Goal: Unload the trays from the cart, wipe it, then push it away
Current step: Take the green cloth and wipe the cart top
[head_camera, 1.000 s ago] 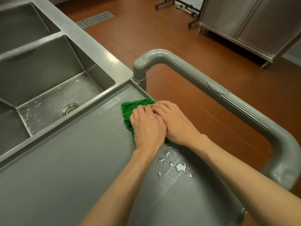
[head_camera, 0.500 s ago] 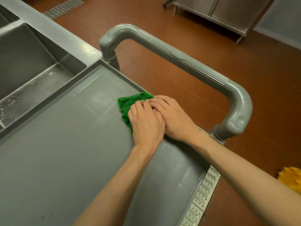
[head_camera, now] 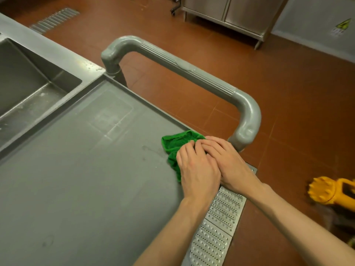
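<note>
The grey cart [head_camera: 80, 185] fills the lower left, its flat top bare of trays. Its thick grey handle [head_camera: 184, 70] arches over the right edge. A green cloth [head_camera: 172, 144] lies on the top shelf near the handle's near post. My left hand [head_camera: 197, 171] presses flat on the cloth, and my right hand [head_camera: 228, 162] lies beside it, fingers overlapping on the cloth. Most of the cloth is hidden under the hands.
A stainless steel sink [head_camera: 28, 87] adjoins the cart's left side. A perforated metal floor drain [head_camera: 217, 227] runs beside the cart's right edge. A yellow object [head_camera: 332, 192] sits on the red tiled floor at right. A steel cabinet [head_camera: 230, 14] stands at the back.
Both hands have slid the green cloth along the cart's right edge, from the far corner by the sink to the near handle post. The water drops seen earlier no longer show.
</note>
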`<state>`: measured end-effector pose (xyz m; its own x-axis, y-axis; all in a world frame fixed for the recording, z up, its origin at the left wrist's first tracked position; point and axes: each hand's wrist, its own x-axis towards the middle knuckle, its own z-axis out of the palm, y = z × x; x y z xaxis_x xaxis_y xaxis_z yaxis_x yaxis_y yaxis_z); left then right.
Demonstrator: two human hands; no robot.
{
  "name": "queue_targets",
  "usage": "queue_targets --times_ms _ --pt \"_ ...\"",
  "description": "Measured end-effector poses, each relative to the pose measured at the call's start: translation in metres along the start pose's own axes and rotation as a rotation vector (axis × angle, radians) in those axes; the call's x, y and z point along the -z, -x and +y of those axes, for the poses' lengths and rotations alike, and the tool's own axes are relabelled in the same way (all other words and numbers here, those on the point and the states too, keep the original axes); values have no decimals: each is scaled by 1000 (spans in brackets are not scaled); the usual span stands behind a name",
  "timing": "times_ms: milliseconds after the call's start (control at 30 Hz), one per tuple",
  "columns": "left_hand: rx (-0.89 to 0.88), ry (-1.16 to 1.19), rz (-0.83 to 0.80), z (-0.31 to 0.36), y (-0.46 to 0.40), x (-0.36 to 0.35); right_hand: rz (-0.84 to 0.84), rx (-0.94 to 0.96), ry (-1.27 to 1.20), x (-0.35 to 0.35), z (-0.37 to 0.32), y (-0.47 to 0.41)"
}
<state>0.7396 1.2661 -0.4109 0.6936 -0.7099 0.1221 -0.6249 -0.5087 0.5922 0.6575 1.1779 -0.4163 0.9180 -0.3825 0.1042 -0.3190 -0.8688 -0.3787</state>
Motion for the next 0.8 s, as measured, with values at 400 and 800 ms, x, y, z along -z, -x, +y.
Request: queue_targets --times_ms 400,800 --pt "-131 -6 -147 27 60 -4 118 -251 -138 -10 -14 89" --pt "-189 39 -198 10 44 5 248 -350 -130 -22 -31 73"
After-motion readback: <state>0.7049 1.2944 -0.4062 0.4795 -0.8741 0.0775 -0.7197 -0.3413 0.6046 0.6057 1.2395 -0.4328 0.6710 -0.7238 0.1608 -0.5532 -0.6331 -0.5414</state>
